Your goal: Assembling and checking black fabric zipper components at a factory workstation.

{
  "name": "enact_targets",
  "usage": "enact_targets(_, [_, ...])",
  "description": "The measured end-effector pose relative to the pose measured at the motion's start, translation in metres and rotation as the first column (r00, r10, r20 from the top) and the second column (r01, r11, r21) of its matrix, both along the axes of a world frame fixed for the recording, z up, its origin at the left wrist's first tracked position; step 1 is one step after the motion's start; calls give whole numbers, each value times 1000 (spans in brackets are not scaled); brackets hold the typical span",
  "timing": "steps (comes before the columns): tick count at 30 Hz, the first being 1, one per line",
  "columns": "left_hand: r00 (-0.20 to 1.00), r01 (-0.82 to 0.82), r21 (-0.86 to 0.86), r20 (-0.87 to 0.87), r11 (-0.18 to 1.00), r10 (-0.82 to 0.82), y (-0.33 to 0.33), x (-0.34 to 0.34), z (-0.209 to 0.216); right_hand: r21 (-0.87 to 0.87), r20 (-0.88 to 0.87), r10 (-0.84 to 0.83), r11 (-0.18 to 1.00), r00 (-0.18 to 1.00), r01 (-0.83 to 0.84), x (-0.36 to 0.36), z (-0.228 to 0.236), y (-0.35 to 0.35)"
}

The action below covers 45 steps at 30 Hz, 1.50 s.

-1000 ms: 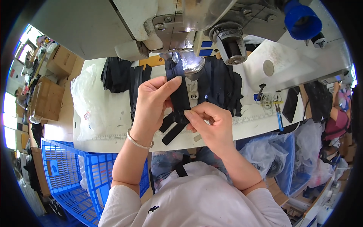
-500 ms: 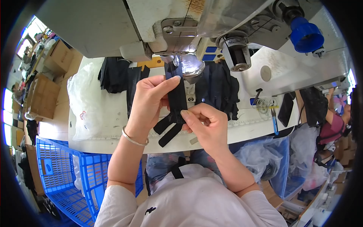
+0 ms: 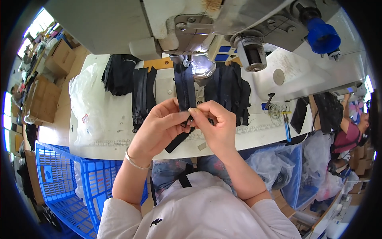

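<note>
A black zipper (image 3: 185,87) runs from under the presser foot (image 3: 184,59) of the sewing machine (image 3: 195,30) toward me. My left hand (image 3: 160,121) pinches its near end from the left. From the right, my right hand (image 3: 215,123) pinches the same end, fingertips touching the left ones. A loose black tail of tape hangs below my fingers toward the table's front edge. What lies between the fingertips is mostly hidden. Left of the machine bed rests another black zipper (image 3: 143,95), and a pile of black zippers (image 3: 229,93) lies on the right.
More black pieces (image 3: 119,75) and a clear plastic bag (image 3: 88,105) lie at the table's left. Blue-handled snips (image 3: 287,127) and a dark phone (image 3: 299,115) are at the right. A blue crate (image 3: 65,175) stands below left, a blue bin (image 3: 298,179) below right. Another person (image 3: 350,131) sits far right.
My left hand has slid down the zipper from near the presser foot to its near end. Both hands now meet there, and the zipper's teeth show above them.
</note>
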<state>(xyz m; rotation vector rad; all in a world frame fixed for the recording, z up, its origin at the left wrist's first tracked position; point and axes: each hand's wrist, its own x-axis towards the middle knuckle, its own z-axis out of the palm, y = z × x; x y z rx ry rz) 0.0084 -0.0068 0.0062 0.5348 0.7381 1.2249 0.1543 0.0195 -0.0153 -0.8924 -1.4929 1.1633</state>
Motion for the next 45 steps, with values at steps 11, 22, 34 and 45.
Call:
enact_targets(11, [985, -173, 62, 13, 983, 172, 1, 4, -22, -105, 58, 72, 992, 996, -65, 6, -2, -5])
enact_targets(22, [919, -345, 198, -127, 918, 373, 29, 4, -6, 4, 28, 33, 999, 999, -33, -8, 18, 25])
enact_targets(34, [810, -495, 330, -159, 804, 564, 72, 3, 3, -88, 142, -10, 996, 990, 23, 2, 11, 14])
enact_targets(45, [832, -469, 417, -88, 779, 548, 82, -5, -4, -195, 191, -157, 961, 969, 194, 93, -45, -11])
